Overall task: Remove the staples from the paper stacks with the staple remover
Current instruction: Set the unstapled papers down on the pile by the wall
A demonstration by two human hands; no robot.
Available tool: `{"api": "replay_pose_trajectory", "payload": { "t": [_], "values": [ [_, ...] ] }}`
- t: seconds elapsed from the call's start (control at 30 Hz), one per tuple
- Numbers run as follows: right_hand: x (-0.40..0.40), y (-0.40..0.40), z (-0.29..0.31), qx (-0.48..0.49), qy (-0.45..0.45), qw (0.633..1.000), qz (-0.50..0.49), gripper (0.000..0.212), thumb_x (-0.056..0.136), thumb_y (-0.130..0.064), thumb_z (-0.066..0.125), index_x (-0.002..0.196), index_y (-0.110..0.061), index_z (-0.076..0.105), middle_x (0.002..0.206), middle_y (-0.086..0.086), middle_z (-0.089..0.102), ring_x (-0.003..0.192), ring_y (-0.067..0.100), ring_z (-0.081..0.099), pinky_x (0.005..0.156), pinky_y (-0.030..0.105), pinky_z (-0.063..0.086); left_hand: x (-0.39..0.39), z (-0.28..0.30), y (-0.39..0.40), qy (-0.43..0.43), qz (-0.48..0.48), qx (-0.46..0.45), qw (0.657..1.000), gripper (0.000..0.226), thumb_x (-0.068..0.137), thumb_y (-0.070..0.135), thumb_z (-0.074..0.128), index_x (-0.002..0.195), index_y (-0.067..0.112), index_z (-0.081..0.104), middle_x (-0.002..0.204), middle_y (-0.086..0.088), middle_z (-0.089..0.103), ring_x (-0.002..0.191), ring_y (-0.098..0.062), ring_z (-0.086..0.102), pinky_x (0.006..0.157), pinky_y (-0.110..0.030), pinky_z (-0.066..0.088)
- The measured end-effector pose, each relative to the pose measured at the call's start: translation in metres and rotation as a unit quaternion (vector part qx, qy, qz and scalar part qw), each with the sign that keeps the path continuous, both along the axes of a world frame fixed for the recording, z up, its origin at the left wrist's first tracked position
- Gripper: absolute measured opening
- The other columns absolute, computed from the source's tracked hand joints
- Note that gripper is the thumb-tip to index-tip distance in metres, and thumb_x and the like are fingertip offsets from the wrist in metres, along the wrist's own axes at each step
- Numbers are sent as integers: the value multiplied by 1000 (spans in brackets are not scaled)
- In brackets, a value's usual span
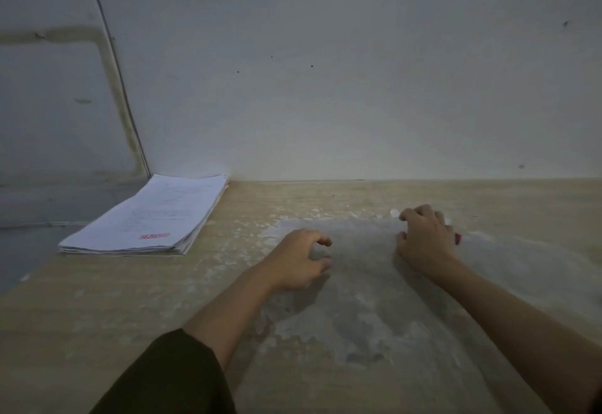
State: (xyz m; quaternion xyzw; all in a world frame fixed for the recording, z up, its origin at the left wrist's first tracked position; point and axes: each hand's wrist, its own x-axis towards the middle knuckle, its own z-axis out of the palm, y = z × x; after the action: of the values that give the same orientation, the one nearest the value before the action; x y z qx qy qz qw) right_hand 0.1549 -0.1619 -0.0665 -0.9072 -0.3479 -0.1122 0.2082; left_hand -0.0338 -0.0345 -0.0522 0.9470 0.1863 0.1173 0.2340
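The paper stack (146, 218) carries faint print and a red stamp (154, 236), both too blurred to read.

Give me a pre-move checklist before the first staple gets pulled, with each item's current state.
1. Paper stack on the table: ok, it lies at the far left by the wall.
2. Stack within working reach: not ok, it lies well left of both hands, touched by neither.
3. Left hand free to fetch paper: ok, fingers curled, nothing held.
4. Staple remover in the right hand: cannot tell, only a small pink-red object shows at its far edge.
5. Staple location on the stack: cannot tell, no staple visible at this size.
6. Work surface between the hands: ok, bare worn tabletop.
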Motion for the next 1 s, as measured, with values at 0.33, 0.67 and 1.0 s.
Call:
{"api": "replay_pose_trajectory", "payload": {
  "t": [0.33, 0.67, 1.0],
  "values": [
    [36, -11, -6, 24, 44, 996, -71, 17, 89, -13, 51, 97, 2, 52, 104, 26, 61, 99, 39, 55, 78, 41, 43, 18, -2, -1, -34, 14, -30, 999, 41, 90, 25, 57, 130, 16, 50, 133, 1, 52, 120, -12, 48, 93, -20, 38],
    [-59, 98, 11, 131, 96, 942, 292, 31, 82, -6, 60, 113, -2, 60, 108, 15, 67, 97, 27, 61, 84, 22, 41, -10, -9, 70, -136, 135, 139, 972, 46, 91, 20, 54, 136, 19, 42, 139, 0, 45, 128, -17, 37, 102, -26, 32],
    [-104, 188, -11, 122, 110, 911, 379, 21, 87, -9, 53, 104, -3, 62, 104, 15, 64, 97, 28, 56, 85, 33, 45, -53, -17, 149, -61, 179, 221, 957, 26, 93, 26, 50, 116, 23, 62, 116, 3, 62, 108, -16, 50, 86, -29, 38]
  ]
}}
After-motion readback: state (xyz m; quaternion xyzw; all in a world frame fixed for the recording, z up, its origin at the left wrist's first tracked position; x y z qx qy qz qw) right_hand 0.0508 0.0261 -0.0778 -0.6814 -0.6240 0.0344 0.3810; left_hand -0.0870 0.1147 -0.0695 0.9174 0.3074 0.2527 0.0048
